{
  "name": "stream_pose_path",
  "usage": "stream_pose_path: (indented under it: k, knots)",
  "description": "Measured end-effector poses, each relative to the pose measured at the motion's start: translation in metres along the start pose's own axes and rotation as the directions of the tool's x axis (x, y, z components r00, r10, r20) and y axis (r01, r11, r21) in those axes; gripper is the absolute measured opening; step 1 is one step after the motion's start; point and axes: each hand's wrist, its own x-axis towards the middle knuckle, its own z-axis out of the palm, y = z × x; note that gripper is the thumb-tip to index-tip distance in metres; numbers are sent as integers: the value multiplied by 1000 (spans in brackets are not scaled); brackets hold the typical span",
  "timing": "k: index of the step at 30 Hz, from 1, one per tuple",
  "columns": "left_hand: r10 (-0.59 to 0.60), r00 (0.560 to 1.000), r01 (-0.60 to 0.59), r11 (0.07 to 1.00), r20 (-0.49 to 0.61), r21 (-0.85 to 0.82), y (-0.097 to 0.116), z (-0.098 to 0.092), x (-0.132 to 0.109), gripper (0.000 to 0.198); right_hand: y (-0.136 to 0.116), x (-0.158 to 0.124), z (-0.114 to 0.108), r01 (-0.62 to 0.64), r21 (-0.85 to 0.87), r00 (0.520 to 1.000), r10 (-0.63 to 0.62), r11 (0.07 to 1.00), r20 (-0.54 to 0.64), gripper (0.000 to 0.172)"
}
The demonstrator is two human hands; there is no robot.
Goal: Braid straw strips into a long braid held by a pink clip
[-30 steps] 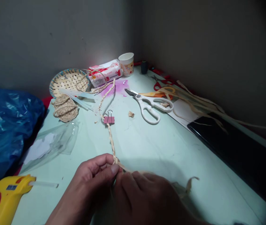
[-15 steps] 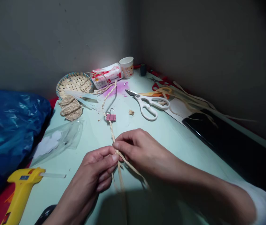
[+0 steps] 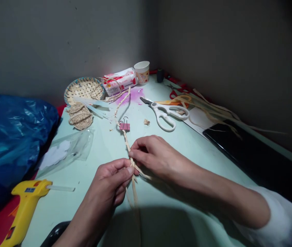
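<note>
A pale, straw-coloured braid (image 3: 126, 140) runs toward me from a pink binder clip (image 3: 124, 127) that grips it on the table. My left hand (image 3: 116, 178) pinches the braid's near end between thumb and forefinger. Just above and to the right, my right hand (image 3: 156, 156) is closed on the braid with its fingertips. Loose flat strands (image 3: 135, 195) hang down below my left fingers, and one strand bends off to the right under my right hand. Beyond the clip, the finished plait curves up toward the back.
White-handled scissors (image 3: 166, 116) lie right of the clip, near a black panel (image 3: 238, 147) and loose strips (image 3: 213, 106). Leftward are a twine ball (image 3: 80, 116), woven basket (image 3: 70, 91), plastic sleeve (image 3: 84, 147), yellow glue gun (image 3: 26, 209) and blue bag (image 3: 14, 137). A paper cup (image 3: 142, 77) stands behind.
The whole view has shifted slightly, with things appearing a little to the right and higher. Both hands keep hold of the braid; the loose right-hand strand has swung up beneath my right hand.
</note>
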Motion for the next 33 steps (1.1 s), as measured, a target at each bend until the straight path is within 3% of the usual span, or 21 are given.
stream_pose_path:
  k: [3, 6, 8, 11, 14, 18, 22, 26, 33]
  knots:
    - [0, 999, -1, 1000, 35, 14, 1, 1, -1, 19, -5, -5, -15, 76, -67, 993, -69, 995, 100, 31]
    - [23, 998, -25, 999, 65, 31, 1, 1, -2, 20, -10, -10, -18, 35, -43, 971, -24, 998, 240, 31]
    - [57, 997, -61, 996, 51, 67, -1, 1, -3, 20, -9, -13, -13, 27, -45, 971, -15, 999, 240, 29]
    - [160, 987, -155, 959, 0, 238, -3, 1, -5, 21, -1, -16, -3, 56, -70, 988, -45, 996, 150, 31]
    - [330, 944, -276, 833, -29, 479, -4, 3, -7, 26, 6, -17, 3, 29, -57, 994, -23, 998, 107, 31]
    - [492, 870, -332, 628, -29, 704, -5, 5, -13, 30, 7, -19, 7, -19, -20, 999, 20, 1000, 47, 27]
    - [613, 790, -365, 469, 1, 804, -8, 10, -19, 26, 2, -22, 9, -20, 48, 1000, 20, 999, 0, 24]
    - [670, 742, -376, 373, 35, 848, -10, 14, -21, 25, -3, -26, 9, -11, 111, 1000, 13, 994, -20, 24]
    - [590, 805, -343, 381, 59, 859, 0, 2, -32, 31, -3, -26, 13, -18, 148, 998, 27, 989, -57, 21]
